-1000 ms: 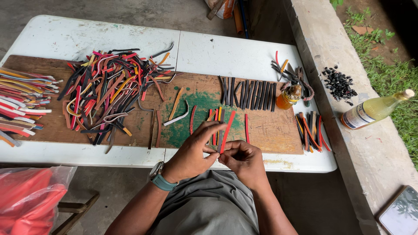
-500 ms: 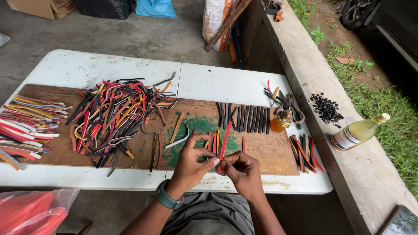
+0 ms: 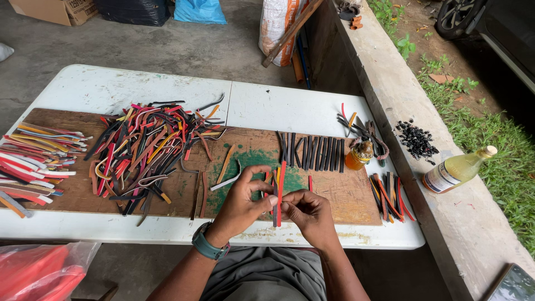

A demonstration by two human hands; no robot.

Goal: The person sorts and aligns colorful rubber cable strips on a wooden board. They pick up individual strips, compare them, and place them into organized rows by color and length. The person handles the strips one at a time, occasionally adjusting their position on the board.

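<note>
My left hand (image 3: 241, 202) and my right hand (image 3: 307, 213) meet over the front of a brown wooden board (image 3: 340, 192) with a green patch. Together they pinch a red strip (image 3: 281, 179) that stands nearly upright, with a dark strip pressed against it. A few orange and red strips lie on the board just behind my fingers. A teal wristwatch (image 3: 206, 246) sits on my left wrist. A big heap of mixed coloured strips (image 3: 146, 146) lies on the board to the left.
A row of black strips (image 3: 312, 151) lies behind my hands, beside a small amber jar (image 3: 358, 156). Stacked strips (image 3: 30, 159) fill the far left. More strips (image 3: 387, 195) lie at right. A bottle (image 3: 457, 169) and black bits (image 3: 417, 140) rest on the concrete ledge. The white table (image 3: 111, 89) carries everything.
The camera has tilted up and the view has shifted a little. My hands stay together on the red strip, which now stands more upright between my fingers.
</note>
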